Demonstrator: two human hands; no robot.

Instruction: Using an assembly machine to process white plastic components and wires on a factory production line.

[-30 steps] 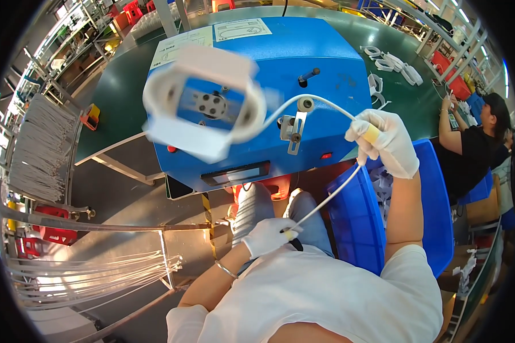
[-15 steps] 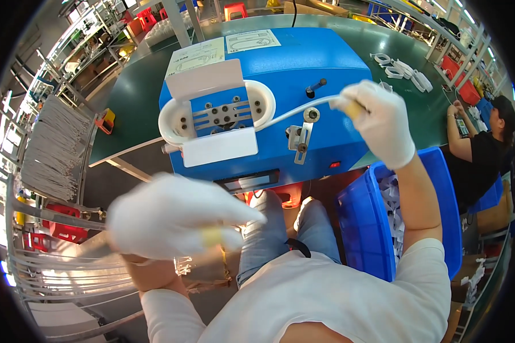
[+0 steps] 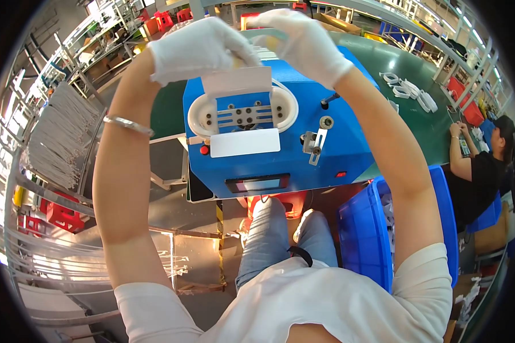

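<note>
Both my hands wear white gloves and are raised beyond an oval white winding form (image 3: 290, 108) on a blue machine (image 3: 212, 171). My left hand (image 3: 197, 51) is above the upright white panel at the form's far side, fingers bent together; whatever they grip is hidden. To its right, my right hand (image 3: 309, 48) arches leftward, its fingertips bent toward the left hand and blurred, so I cannot make out any hold. A white cable (image 3: 286, 88) curves round the form's right end toward the panel; its continuation is hidden. A second white panel (image 3: 245, 142) lies at the near side.
A blue bin (image 3: 360, 240) with white pieces stands right of my legs. Coiled white cables (image 3: 409, 90) lie on the green table (image 3: 392, 54). A rack of hanging white cables (image 3: 54, 137) stands at left. A seated person (image 3: 478, 177) works at right.
My left hand has risen from near my lap to the machine's far side. My right hand has swung left and away, above the form. The cable now bends round the form's right end.
</note>
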